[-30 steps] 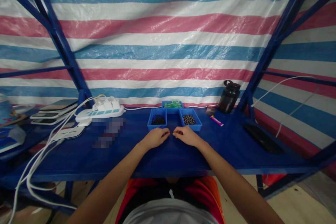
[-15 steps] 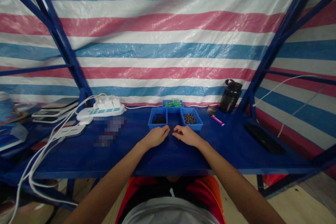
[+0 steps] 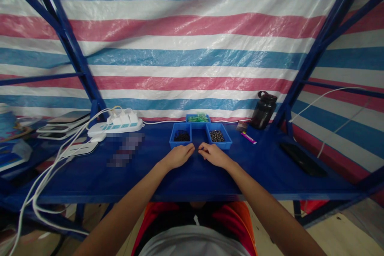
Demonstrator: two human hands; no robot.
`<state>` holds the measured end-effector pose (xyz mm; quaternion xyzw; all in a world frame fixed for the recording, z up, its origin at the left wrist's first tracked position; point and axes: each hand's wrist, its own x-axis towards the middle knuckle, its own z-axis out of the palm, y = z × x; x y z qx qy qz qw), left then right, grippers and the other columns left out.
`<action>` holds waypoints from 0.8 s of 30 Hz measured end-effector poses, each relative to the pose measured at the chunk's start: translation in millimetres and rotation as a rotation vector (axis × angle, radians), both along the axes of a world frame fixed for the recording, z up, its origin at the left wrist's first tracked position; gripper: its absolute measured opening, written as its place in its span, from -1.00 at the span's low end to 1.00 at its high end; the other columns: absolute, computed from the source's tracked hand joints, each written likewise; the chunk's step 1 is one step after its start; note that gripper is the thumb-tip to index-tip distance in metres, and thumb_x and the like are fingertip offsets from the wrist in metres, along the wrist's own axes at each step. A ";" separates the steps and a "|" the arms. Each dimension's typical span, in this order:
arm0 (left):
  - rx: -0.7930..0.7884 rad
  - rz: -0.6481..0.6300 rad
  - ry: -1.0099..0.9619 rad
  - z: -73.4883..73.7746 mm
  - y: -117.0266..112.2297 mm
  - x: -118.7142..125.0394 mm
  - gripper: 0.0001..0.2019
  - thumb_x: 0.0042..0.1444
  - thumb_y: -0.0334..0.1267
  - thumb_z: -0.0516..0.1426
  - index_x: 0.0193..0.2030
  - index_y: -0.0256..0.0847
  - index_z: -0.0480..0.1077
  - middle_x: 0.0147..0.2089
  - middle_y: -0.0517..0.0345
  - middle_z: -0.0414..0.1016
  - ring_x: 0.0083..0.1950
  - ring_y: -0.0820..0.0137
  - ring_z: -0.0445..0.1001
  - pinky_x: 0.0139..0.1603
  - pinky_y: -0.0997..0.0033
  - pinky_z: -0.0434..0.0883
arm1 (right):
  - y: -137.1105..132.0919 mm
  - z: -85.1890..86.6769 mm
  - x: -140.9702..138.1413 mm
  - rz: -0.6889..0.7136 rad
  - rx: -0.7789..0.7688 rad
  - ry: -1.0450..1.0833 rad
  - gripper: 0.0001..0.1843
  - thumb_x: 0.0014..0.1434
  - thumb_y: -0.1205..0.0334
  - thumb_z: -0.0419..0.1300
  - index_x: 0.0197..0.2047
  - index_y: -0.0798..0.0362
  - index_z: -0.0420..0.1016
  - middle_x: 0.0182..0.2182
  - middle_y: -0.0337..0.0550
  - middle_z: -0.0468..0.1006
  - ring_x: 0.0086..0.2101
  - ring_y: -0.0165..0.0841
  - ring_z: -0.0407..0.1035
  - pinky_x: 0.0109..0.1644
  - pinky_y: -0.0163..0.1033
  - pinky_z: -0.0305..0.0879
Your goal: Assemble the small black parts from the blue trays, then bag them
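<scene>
My left hand (image 3: 180,156) is closed, fingers pressed together, just in front of a blue bin (image 3: 171,138) with small dark pieces (image 3: 181,136) in it. Facing it across a narrow gap is my right hand (image 3: 213,154), its fingers curled into a pinch. Whatever either hand holds, if anything, is too small to make out. The right hand is by the front of a second blue bin (image 3: 227,144), which contains small shiny metallic pieces (image 3: 217,136). Behind these two, a third blue bin (image 3: 189,120) has green pieces (image 3: 199,118) in it.
A blue table (image 3: 198,184) carries everything. To the left are a white power strip (image 3: 117,127), loose white cables (image 3: 54,172) and stacked phone-like devices (image 3: 63,128). On the right stand a dark bottle (image 3: 264,111), a purple packet (image 3: 249,138) and a black flat object (image 3: 303,159).
</scene>
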<state>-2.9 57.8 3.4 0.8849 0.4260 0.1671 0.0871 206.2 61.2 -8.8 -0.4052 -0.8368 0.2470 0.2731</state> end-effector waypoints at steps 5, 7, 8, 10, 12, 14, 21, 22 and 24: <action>-0.002 -0.061 -0.034 0.6 -0.6 -0.1 -0.75 0.33 -0.13 -0.10 -0.13 -0.13 0.34 -0.38 0.21 0.45 -0.36 0.38 0.45 -0.36 0.49 0.24 | -1.7 1.5 -0.1 -0.015 0.032 -0.028 -0.81 0.29 0.25 -0.02 -0.22 0.04 0.40 -0.57 -0.33 0.44 -0.51 -0.46 0.37 -0.36 -0.38 0.20; 0.015 -0.073 -0.051 -0.4 0.0 0.1 -0.76 0.33 -0.14 -0.09 -0.12 -0.13 0.35 -0.35 0.21 0.46 -0.34 0.39 0.46 -0.33 0.49 0.24 | -2.5 1.8 -0.3 -0.010 0.038 -0.034 -0.81 0.29 0.25 -0.03 -0.23 0.04 0.40 -0.57 -0.33 0.44 -0.52 -0.46 0.36 -0.37 -0.39 0.19; 0.023 -0.077 -0.059 -0.8 0.2 0.4 -0.77 0.32 -0.15 -0.08 -0.12 -0.12 0.36 -0.34 0.21 0.47 -0.32 0.39 0.46 -0.32 0.49 0.25 | -2.7 1.8 -0.4 -0.007 0.039 -0.036 -0.81 0.29 0.25 -0.03 -0.23 0.04 0.40 -0.57 -0.33 0.44 -0.52 -0.46 0.36 -0.37 -0.39 0.19; 0.026 -0.077 -0.071 -0.7 0.4 1.1 -0.78 0.31 -0.14 -0.05 -0.11 -0.12 0.37 -0.34 0.21 0.47 -0.32 0.39 0.46 -0.32 0.49 0.24 | -2.6 1.7 -0.4 -0.003 0.036 -0.036 -0.81 0.29 0.25 -0.03 -0.24 0.04 0.40 -0.57 -0.33 0.44 -0.51 -0.46 0.36 -0.37 -0.39 0.19; 0.015 -0.075 -0.083 0.3 0.0 2.0 -0.79 0.29 -0.14 -0.02 -0.10 -0.12 0.37 -0.37 0.23 0.47 -0.34 0.40 0.44 -0.35 0.50 0.22 | -2.0 1.6 -0.4 -0.003 0.033 -0.036 -0.80 0.30 0.25 -0.03 -0.24 0.04 0.40 -0.56 -0.32 0.44 -0.51 -0.47 0.36 -0.37 -0.40 0.18; 0.001 -0.084 -0.102 1.4 -0.4 2.8 -0.80 0.27 -0.15 0.01 -0.09 -0.13 0.38 -0.39 0.24 0.46 -0.36 0.41 0.43 -0.37 0.51 0.22 | -1.3 1.9 -0.2 -0.005 0.031 -0.038 -0.80 0.30 0.25 -0.04 -0.24 0.05 0.40 -0.56 -0.32 0.44 -0.52 -0.47 0.36 -0.38 -0.40 0.18; 0.012 -0.113 -0.127 -1.8 2.8 4.0 -0.84 0.19 -0.21 0.11 -0.11 -0.16 0.40 -0.35 0.24 0.44 -0.36 0.44 0.39 -0.36 0.53 0.23 | -1.7 2.7 -0.9 0.000 0.036 -0.044 -0.79 0.30 0.28 -0.05 -0.27 0.06 0.39 -0.57 -0.32 0.44 -0.51 -0.47 0.36 -0.37 -0.40 0.18; 0.026 -0.117 -0.127 -2.7 3.3 4.1 -0.87 0.19 -0.24 0.11 -0.14 -0.16 0.40 -0.34 0.23 0.44 -0.35 0.45 0.39 -0.35 0.54 0.24 | -2.1 2.5 -1.4 0.002 0.035 -0.044 -0.78 0.30 0.28 -0.05 -0.29 0.06 0.39 -0.57 -0.31 0.44 -0.52 -0.47 0.35 -0.37 -0.40 0.17; 0.054 -0.132 -0.131 -4.1 3.7 4.4 -0.91 0.20 -0.29 0.09 -0.20 -0.17 0.40 -0.32 0.22 0.43 -0.33 0.45 0.39 -0.33 0.54 0.25 | -2.9 1.8 -2.6 0.007 0.031 -0.042 -0.79 0.29 0.29 -0.04 -0.31 0.06 0.39 -0.57 -0.31 0.44 -0.52 -0.47 0.35 -0.38 -0.40 0.17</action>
